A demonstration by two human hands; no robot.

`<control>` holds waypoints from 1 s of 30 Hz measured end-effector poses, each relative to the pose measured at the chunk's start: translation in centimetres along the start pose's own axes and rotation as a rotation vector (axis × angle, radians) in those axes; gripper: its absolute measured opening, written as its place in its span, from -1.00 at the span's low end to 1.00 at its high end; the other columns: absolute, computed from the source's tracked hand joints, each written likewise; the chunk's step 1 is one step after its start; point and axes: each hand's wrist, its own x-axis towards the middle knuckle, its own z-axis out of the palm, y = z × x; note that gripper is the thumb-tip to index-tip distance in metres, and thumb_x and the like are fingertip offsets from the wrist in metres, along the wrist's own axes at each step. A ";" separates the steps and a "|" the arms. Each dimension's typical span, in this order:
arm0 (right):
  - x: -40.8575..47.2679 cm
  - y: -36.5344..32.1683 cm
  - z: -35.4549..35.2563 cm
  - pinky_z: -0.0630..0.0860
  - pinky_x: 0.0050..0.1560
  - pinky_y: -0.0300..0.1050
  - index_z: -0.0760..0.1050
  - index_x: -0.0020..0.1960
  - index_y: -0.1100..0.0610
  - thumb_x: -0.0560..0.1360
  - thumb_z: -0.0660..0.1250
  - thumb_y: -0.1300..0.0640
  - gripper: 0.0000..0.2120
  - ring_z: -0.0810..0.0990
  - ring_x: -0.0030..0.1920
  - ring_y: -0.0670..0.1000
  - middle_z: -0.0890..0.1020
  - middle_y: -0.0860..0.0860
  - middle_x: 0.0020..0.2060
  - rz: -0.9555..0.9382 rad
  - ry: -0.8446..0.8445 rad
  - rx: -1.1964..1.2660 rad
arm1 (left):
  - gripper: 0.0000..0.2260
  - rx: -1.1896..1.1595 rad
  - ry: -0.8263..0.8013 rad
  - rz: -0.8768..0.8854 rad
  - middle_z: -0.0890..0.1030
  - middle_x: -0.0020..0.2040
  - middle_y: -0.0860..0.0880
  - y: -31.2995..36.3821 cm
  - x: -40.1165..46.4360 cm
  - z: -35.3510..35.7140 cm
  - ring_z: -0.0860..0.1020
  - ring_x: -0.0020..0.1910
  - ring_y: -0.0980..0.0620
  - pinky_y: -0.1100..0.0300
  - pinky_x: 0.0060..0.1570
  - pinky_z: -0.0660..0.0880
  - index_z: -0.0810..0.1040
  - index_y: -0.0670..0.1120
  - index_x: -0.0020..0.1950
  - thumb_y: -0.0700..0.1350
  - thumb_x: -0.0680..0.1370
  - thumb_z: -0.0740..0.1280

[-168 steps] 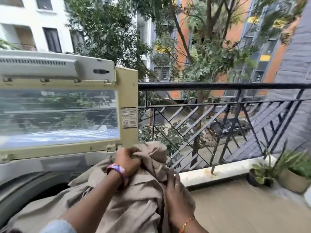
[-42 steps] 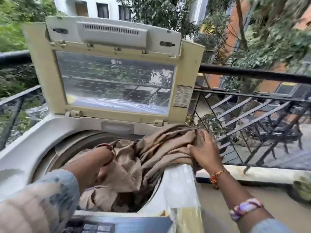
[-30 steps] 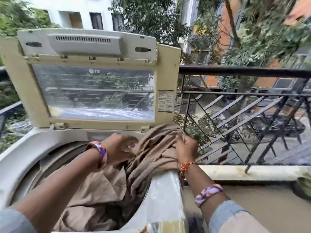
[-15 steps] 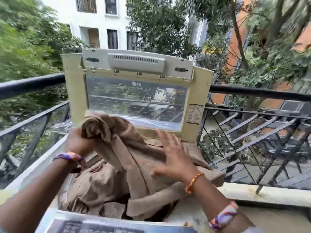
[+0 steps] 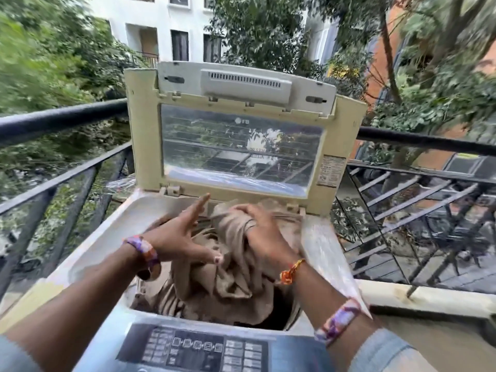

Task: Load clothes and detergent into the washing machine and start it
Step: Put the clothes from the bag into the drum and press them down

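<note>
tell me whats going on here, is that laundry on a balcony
Yes. A person stands at a top-loading washing machine on a railed balcony, its lid propped upright. The right hand grips a bunch of tan cloth and pushes it into the drum opening. The left hand is spread open just above the cloth, holding nothing. Much of the fabric is piled at the opening. The control panel lies nearest the camera, untouched. No detergent is in sight.

What looks like a mirrored LG logo on the lid window (image 5: 241, 120).
</note>
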 end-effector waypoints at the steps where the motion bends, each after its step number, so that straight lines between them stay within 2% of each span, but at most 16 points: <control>1: -0.5 -0.1 1.5 0.44 0.21 -0.12 0.56 0.05 0.17 0.49 0.21 0.26 -0.80 0.55 0.07 -0.01 0.62 0.03 0.00 -0.053 -0.194 -0.096 | 0.41 0.053 -0.007 0.030 0.19 0.33 0.14 -0.2 0.5 0.7 0.19 0.39 0.21 0.47 0.28 0.11 -0.11 0.07 0.52 0.53 -0.23 0.34; 2: -1.1 0.1 2.7 0.42 0.23 -0.08 0.56 0.03 0.21 0.48 0.20 0.22 -0.78 0.54 0.11 0.05 0.63 0.09 0.03 -0.093 -0.354 -0.208 | 0.32 0.145 -0.038 0.076 0.20 0.37 0.10 -0.9 1.2 1.7 0.20 0.42 0.16 0.46 0.29 0.12 -0.05 0.10 0.50 0.44 -0.16 0.41; 3: -1.5 0.6 3.2 0.41 0.19 -0.07 0.55 0.01 0.24 0.47 0.18 0.22 -0.78 0.52 0.14 0.12 0.62 0.17 0.05 -0.134 -0.461 -0.334 | 0.11 0.273 -0.089 0.086 0.26 0.38 0.06 -1.6 1.6 2.7 0.26 0.42 0.08 0.42 0.31 0.17 0.09 0.15 0.47 0.31 -0.02 0.44; 5: -1.5 2.0 2.7 0.40 0.01 -0.08 0.52 0.09 0.24 0.45 0.21 0.31 -0.76 0.52 0.14 0.17 0.59 0.22 0.10 -0.153 -0.541 -0.551 | -0.35 0.487 -0.173 0.041 0.40 0.33 0.02 -3.1 2.5 4.5 0.37 0.37 -0.04 0.19 0.35 0.30 0.39 0.21 0.31 0.17 0.21 0.38; 6: -1.5 2.7 2.2 0.43 0.02 -0.07 0.50 0.16 0.19 0.44 0.23 0.33 -0.70 0.52 0.15 0.16 0.58 0.19 0.13 -0.113 -0.570 -0.588 | -0.45 0.562 -0.225 -0.007 0.41 0.33 0.01 -3.9 3.0 5.4 0.37 0.37 -0.10 0.08 0.37 0.31 0.43 0.22 0.25 0.19 0.26 0.36; 8: -1.5 4.6 0.8 0.47 0.11 -0.08 0.47 0.24 0.09 0.43 0.27 0.31 -0.60 0.51 0.18 0.11 0.57 0.11 0.17 -0.003 -0.589 -0.625 | -0.38 0.723 -0.404 -0.090 0.20 0.48 -0.08 -4.9 3.9 6.8 0.20 0.47 -0.20 -0.04 0.47 0.14 0.30 0.24 0.36 0.24 0.32 0.35; 10: -1.3 6.5 -0.8 0.43 0.06 -0.13 0.47 0.25 0.06 0.43 0.30 0.26 -0.61 0.51 0.17 0.10 0.57 0.10 0.15 0.122 -0.569 -0.690 | -0.19 0.796 -0.607 -0.146 -0.07 0.55 -0.18 -5.6 5.0 7.9 0.06 0.52 -0.19 0.04 0.51 0.04 0.05 0.22 0.49 0.21 0.35 0.42; 11: -1.0 7.5 -1.3 0.43 0.02 -0.13 0.47 0.24 0.08 0.43 0.30 0.26 -0.62 0.52 0.16 0.12 0.58 0.12 0.13 0.169 -0.560 -0.731 | -0.14 0.787 -0.687 -0.149 -0.09 0.55 -0.21 -5.6 5.6 8.2 0.06 0.53 -0.16 0.12 0.48 0.05 -0.01 0.18 0.51 0.16 0.36 0.45; 14: 0.4 10.4 -1.6 0.50 0.05 -0.08 0.52 0.18 0.19 0.40 0.31 0.27 -0.65 0.57 0.12 0.15 0.62 0.17 0.08 0.355 -0.524 -0.743 | -0.12 0.761 -0.788 -0.116 0.06 0.54 -0.21 -6.1 7.3 9.9 0.18 0.50 -0.08 0.27 0.41 0.13 -0.03 0.08 0.53 0.05 0.38 0.47; 17: 2.3 21.8 0.7 0.56 0.01 -0.20 0.53 0.17 0.06 0.27 0.40 0.08 -0.55 0.61 0.10 0.11 0.63 0.03 -0.02 0.476 -0.606 -0.824 | -0.14 0.788 -0.825 -0.085 0.08 0.53 -0.22 -6.6 9.2 11.9 0.15 0.50 -0.11 0.27 0.38 0.08 -0.01 -0.01 0.54 -0.02 0.41 0.46; 19: 1.8 27.5 3.2 0.55 -0.01 -0.30 0.51 0.15 -0.07 0.11 0.40 -0.07 -0.41 0.58 0.15 0.10 0.59 -0.11 -0.06 0.362 -0.674 -0.919 | -0.14 0.819 -0.828 -0.078 0.07 0.53 -0.21 -7.0 10.4 12.8 0.11 0.51 -0.14 0.22 0.40 0.09 0.00 -0.02 0.53 -0.03 0.40 0.47; 21: 1.8 25.4 5.4 0.49 0.10 -0.18 0.50 0.13 -0.01 0.16 0.42 -0.10 -0.45 0.57 0.10 0.08 0.59 -0.04 0.03 0.496 -0.792 -0.796 | -0.14 0.821 -0.842 -0.088 0.10 0.53 -0.18 -8.0 11.5 13.4 0.11 0.51 -0.13 0.18 0.41 0.12 0.02 -0.02 0.53 -0.03 0.38 0.48; 23: 2.8 18.4 5.6 0.49 0.12 -0.05 0.51 0.12 0.02 0.21 0.45 -0.12 -0.48 0.59 0.07 0.09 0.59 0.05 0.16 0.476 -0.793 -0.830 | -0.14 0.855 -0.828 -0.077 0.09 0.53 -0.17 -8.9 11.7 13.8 0.15 0.50 -0.12 0.14 0.41 0.14 0.03 -0.01 0.53 -0.02 0.37 0.47; 26: 4.9 18.1 6.5 0.40 0.28 0.14 0.49 0.22 0.02 0.12 0.49 -0.21 -0.28 0.51 0.26 0.13 0.47 0.10 0.33 0.512 -0.896 -0.801 | -0.06 0.911 -0.789 -0.113 -0.08 0.54 -0.26 -11.0 12.0 14.4 0.09 0.51 -0.21 -0.01 0.44 0.11 -0.09 0.00 0.54 0.00 0.36 0.46; 29: 4.8 19.9 9.0 0.31 0.37 0.02 0.26 0.44 0.18 0.51 0.25 -0.01 -0.44 0.36 0.39 0.14 0.29 0.17 0.44 0.590 -1.000 -0.748 | -0.05 0.893 -0.759 -0.169 -0.28 0.50 -0.31 -13.8 12.0 14.9 0.12 0.48 -0.33 -0.11 0.44 0.10 -0.17 0.09 0.53 -0.05 0.36 0.43; 30: 4.6 20.3 9.7 0.29 0.37 0.02 0.16 0.47 0.24 0.55 0.19 0.06 -0.44 0.34 0.40 0.16 0.26 0.20 0.45 0.595 -1.005 -0.712 | -0.07 0.882 -0.748 -0.188 -0.29 0.50 -0.30 -14.6 11.9 15.1 0.14 0.47 -0.34 -0.11 0.42 0.14 -0.17 0.10 0.53 -0.07 0.38 0.41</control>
